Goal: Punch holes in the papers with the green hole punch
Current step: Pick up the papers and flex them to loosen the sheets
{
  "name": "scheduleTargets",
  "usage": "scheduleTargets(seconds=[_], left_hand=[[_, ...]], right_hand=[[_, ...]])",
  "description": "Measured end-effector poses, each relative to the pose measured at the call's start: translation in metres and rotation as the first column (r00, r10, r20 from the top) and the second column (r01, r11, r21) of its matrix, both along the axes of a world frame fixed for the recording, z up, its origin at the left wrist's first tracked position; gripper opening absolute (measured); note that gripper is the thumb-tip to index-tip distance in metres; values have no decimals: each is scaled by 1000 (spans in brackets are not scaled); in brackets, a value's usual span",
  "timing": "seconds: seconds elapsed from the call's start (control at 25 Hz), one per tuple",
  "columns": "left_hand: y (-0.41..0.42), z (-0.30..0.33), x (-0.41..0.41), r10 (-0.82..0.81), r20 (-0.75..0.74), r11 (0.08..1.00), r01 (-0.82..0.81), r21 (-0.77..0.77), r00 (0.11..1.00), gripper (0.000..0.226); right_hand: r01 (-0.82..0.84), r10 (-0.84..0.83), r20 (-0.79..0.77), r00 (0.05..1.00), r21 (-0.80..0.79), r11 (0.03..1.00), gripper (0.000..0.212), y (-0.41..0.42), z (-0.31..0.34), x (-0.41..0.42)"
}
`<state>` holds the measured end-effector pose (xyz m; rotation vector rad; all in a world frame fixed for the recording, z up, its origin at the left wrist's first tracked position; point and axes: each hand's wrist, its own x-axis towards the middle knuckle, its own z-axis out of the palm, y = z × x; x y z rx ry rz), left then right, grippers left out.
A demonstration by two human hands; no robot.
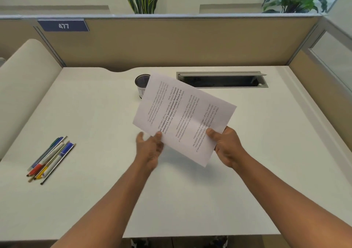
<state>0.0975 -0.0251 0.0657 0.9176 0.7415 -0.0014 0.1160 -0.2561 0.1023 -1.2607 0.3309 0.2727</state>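
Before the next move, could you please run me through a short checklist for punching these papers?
1. Papers held: ok, the right hand pinches the near right edge and the left hand touches the near left edge.
2. Papers off the desk: ok, lifted and tilted.
3. Edges squared: cannot tell, it looks like one sheet from here.
4. Green hole punch within reach: not ok, none is in view.
5. Spot to work: ok, bare desk in front; the pens lie far left.
6. Cup clear of the papers: cannot tell, the far corner hides part of it.
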Motion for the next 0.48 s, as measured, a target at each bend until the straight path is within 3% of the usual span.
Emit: scheduleTargets(seconds=[0.08,0.16,0.32,0.48], left_hand=[[31,7,11,-17,-36,976,24,217,999,106],[63,17,24,-110,-14,895,106,433,994,110],[92,33,38,-435,34,786,360,502,900,58],[87,27,26,-511,74,784,429,448,856,37]], right_hand=[[-48,49,14,999,-74,996,25,-10,2,4],[-120,124,36,992,-110,987,25,-18,5,8],[-244,255,52,966,-151,958,24,-33,10,12],[-198,230,117,966,-234,952,22,-37,8,11]])
